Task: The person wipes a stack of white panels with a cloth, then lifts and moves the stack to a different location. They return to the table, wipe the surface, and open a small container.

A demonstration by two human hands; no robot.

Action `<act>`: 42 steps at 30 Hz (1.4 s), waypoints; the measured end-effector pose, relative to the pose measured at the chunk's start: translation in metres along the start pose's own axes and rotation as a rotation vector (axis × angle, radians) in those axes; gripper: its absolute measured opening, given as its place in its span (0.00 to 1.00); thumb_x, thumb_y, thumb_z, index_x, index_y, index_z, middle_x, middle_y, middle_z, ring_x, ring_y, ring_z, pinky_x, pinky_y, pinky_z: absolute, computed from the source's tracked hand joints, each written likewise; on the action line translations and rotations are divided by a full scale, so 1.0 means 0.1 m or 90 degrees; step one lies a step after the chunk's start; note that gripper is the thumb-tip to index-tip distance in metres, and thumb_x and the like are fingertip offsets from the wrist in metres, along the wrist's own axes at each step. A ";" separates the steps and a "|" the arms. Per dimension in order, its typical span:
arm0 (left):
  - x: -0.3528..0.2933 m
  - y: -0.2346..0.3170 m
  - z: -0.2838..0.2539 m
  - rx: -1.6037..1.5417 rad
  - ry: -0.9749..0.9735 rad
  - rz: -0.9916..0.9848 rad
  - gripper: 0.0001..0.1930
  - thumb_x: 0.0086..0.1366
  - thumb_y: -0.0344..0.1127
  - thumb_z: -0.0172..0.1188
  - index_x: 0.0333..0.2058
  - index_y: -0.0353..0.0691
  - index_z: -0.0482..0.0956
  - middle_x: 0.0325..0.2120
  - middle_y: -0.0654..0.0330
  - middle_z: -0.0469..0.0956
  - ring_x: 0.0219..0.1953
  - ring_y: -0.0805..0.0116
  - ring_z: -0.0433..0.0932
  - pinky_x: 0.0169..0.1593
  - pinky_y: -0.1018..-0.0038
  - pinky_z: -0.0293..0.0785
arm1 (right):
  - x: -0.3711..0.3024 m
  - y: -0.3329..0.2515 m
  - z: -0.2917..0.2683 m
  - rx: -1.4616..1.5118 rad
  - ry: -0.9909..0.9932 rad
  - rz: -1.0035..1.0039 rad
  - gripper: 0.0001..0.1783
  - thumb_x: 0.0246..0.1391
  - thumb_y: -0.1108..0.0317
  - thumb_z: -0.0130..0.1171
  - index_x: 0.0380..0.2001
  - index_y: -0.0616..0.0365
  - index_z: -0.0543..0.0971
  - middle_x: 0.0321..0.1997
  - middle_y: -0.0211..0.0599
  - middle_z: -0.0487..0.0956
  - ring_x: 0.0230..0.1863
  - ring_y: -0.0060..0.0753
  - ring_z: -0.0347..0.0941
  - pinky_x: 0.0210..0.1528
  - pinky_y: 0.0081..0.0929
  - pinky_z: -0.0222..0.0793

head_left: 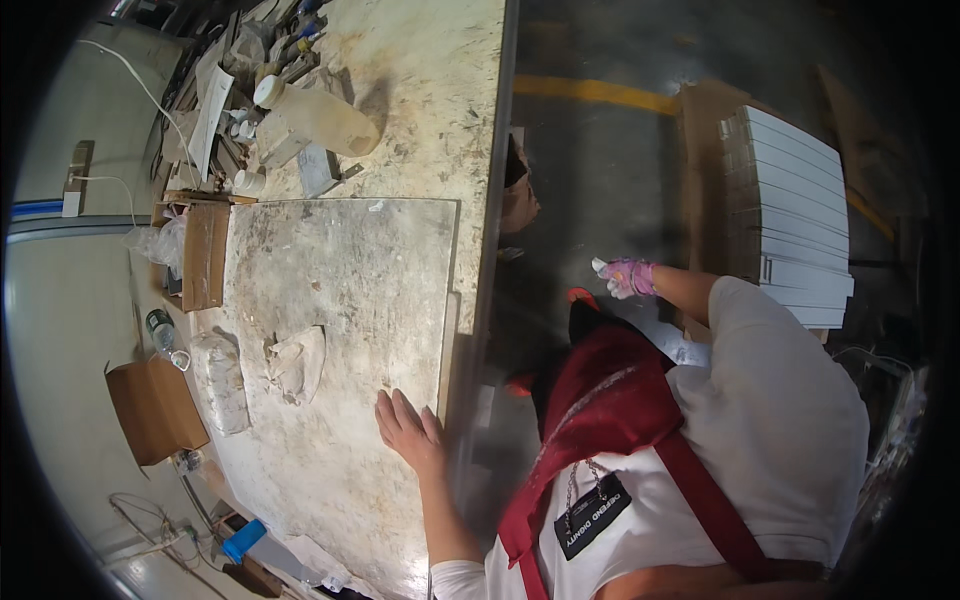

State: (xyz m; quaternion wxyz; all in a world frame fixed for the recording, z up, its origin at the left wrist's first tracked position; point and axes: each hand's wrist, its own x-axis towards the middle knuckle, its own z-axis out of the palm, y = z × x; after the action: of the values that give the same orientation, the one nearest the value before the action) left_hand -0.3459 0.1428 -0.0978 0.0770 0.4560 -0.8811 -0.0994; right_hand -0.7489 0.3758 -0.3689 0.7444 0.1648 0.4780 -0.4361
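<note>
My bare left hand (405,428) lies flat near the right edge of a stained, whitish board (350,270) on the workbench, fingers stretched out and holding nothing. Away from the bench, over the floor on the right, is my right hand (630,278) in a pink and white glove. Its fingers are curled, and a small white piece (599,265) shows at their tips; what it is I cannot make out. Left of my bare hand, a crumpled off-white cloth (298,365) rests on the board, beside a white plastic-wrapped block (220,383).
A cloudy plastic bottle (325,118) leans among clutter at the bench's far end. Cardboard boxes (206,257) (155,408) line its left side, near a small clear bottle (160,333). Long white panels (795,215) are stacked on the right. A yellow line (595,91) crosses the floor.
</note>
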 end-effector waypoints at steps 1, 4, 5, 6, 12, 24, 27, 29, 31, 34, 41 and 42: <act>-0.02 0.02 0.00 0.008 0.001 -0.007 0.28 0.62 0.45 0.48 0.57 0.35 0.64 0.61 0.45 0.58 0.63 0.44 0.54 0.63 0.53 0.47 | 0.22 -0.13 -0.07 -0.053 0.008 -0.028 0.04 0.51 0.62 0.55 0.31 0.43 0.71 0.17 0.24 0.66 0.15 0.19 0.61 0.15 0.22 0.55; -0.04 0.01 0.00 0.026 0.001 -0.011 0.28 0.60 0.43 0.49 0.57 0.34 0.64 0.60 0.44 0.59 0.62 0.43 0.55 0.62 0.54 0.48 | 1.05 -0.76 -0.01 -0.262 0.158 -0.141 0.09 0.49 0.61 0.57 0.33 0.50 0.73 0.19 0.31 0.69 0.20 0.29 0.68 0.21 0.29 0.62; -0.05 0.00 0.02 0.033 0.005 -0.011 0.29 0.59 0.43 0.50 0.57 0.34 0.64 0.60 0.44 0.59 0.62 0.42 0.55 0.62 0.54 0.48 | 1.32 -0.99 0.11 -0.339 0.245 -0.207 0.11 0.49 0.62 0.57 0.35 0.52 0.73 0.20 0.34 0.70 0.22 0.31 0.69 0.23 0.31 0.64; -0.04 0.00 0.01 0.047 0.003 -0.019 0.29 0.56 0.41 0.51 0.56 0.35 0.66 0.59 0.43 0.60 0.61 0.41 0.56 0.62 0.53 0.49 | 1.59 -1.22 0.25 -0.410 0.331 -0.276 0.12 0.49 0.62 0.57 0.37 0.54 0.74 0.22 0.36 0.72 0.24 0.34 0.71 0.26 0.33 0.66; 0.23 -0.09 0.02 0.025 -0.021 0.008 0.28 0.53 0.39 0.54 0.53 0.35 0.69 0.59 0.44 0.61 0.61 0.42 0.57 0.61 0.54 0.51 | 2.85 -1.52 -0.19 -0.580 0.289 -0.599 0.20 0.56 0.67 0.51 0.52 0.58 0.70 0.49 0.44 0.74 0.47 0.39 0.71 0.48 0.31 0.66; -0.09 -0.14 0.00 -0.025 0.031 -0.056 0.27 0.56 0.41 0.57 0.55 0.41 0.67 0.59 0.52 0.61 0.61 0.49 0.59 0.59 0.56 0.56 | 0.99 0.73 0.39 -1.027 -0.344 -0.188 0.14 0.55 0.60 0.51 0.41 0.55 0.77 0.45 0.42 0.76 0.48 0.43 0.72 0.54 0.32 0.65; -0.13 -0.20 -0.01 -0.063 0.089 -0.016 0.26 0.57 0.41 0.56 0.54 0.40 0.68 0.58 0.51 0.62 0.60 0.49 0.60 0.58 0.56 0.57 | 0.28 0.87 1.27 -1.075 -0.334 -0.089 0.21 0.53 0.60 0.55 0.48 0.58 0.75 0.50 0.43 0.76 0.54 0.44 0.70 0.56 0.29 0.64; -0.16 -0.18 -0.02 -0.089 0.142 0.002 0.25 0.58 0.42 0.56 0.53 0.40 0.68 0.57 0.51 0.62 0.59 0.50 0.61 0.58 0.55 0.58 | 0.24 0.94 1.58 -1.158 -0.336 -0.227 0.22 0.52 0.61 0.57 0.49 0.59 0.74 0.50 0.43 0.76 0.54 0.43 0.70 0.56 0.30 0.64; -0.22 -0.21 -0.01 -0.133 0.197 0.002 0.24 0.58 0.41 0.56 0.52 0.39 0.68 0.56 0.50 0.64 0.58 0.49 0.62 0.58 0.56 0.59 | -0.19 0.94 2.35 -1.133 -0.312 -0.220 0.22 0.51 0.64 0.58 0.50 0.62 0.73 0.50 0.45 0.76 0.53 0.39 0.71 0.56 0.29 0.65; -0.30 -0.25 0.21 -0.314 0.351 -0.008 0.22 0.58 0.37 0.58 0.51 0.36 0.68 0.52 0.47 0.67 0.55 0.46 0.65 0.56 0.57 0.62 | -0.54 1.03 3.12 -1.119 -0.431 -0.247 0.23 0.53 0.65 0.57 0.51 0.64 0.72 0.48 0.44 0.75 0.52 0.36 0.71 0.56 0.28 0.64; -2.15 -0.91 -0.48 -0.502 0.274 -0.026 0.11 0.59 0.34 0.57 0.38 0.35 0.72 0.36 0.49 0.72 0.40 0.50 0.72 0.44 0.63 0.69 | -1.49 1.70 4.45 -0.962 -0.466 -0.324 0.19 0.56 0.63 0.53 0.48 0.65 0.73 0.47 0.40 0.76 0.50 0.31 0.71 0.55 0.26 0.64; -2.47 -1.17 -0.59 -0.522 0.248 -0.074 0.09 0.59 0.34 0.57 0.35 0.35 0.73 0.33 0.50 0.72 0.36 0.51 0.73 0.41 0.64 0.70 | -1.49 1.79 4.54 -0.975 -0.448 -0.430 0.19 0.56 0.64 0.53 0.48 0.66 0.73 0.46 0.38 0.76 0.49 0.29 0.71 0.54 0.25 0.65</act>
State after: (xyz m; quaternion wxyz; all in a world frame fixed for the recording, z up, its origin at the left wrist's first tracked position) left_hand -0.0993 0.2727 -0.0807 0.4098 0.4468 -0.7108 -0.3566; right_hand -0.3706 0.2495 -0.0501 0.5856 -0.6672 0.4049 -0.2192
